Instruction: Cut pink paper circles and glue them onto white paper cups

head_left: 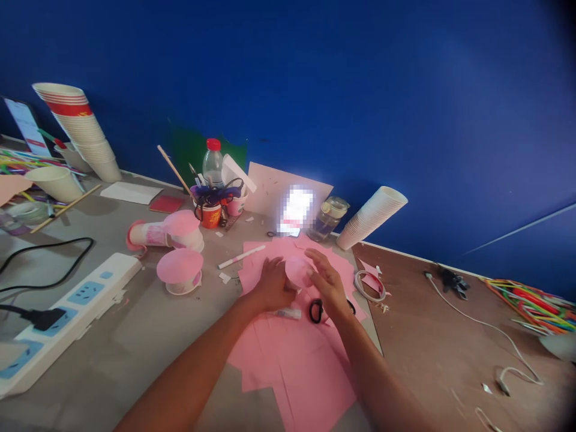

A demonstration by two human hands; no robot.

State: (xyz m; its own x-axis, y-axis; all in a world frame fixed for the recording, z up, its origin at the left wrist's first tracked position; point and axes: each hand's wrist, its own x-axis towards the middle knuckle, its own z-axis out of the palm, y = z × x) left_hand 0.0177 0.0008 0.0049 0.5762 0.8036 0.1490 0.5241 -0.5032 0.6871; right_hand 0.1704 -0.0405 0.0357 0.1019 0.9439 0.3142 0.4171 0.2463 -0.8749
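As I watch through the head camera from my remote desk, a round pink paper disc (297, 271) sits between the two hands, above the spread of pink paper sheets (288, 366). Being round, it shows no long axis, and its face tilts up toward the camera; the hands hide whatever lies behind it, so I can't confirm whether a cup is there. The left hand (272, 286) curls against its left edge and seems to hold it. The right hand (326, 282) has its fingers spread across its upper right side, reaching further over the disc than the left, though I cannot tell whether it grips or only rests there. Black-handled scissors (317, 310) lie just below the right hand, and a glue stick (288, 313) lies just below the left. Farther left, beyond the sheets, stand two pink-capped paper cups (180, 267).
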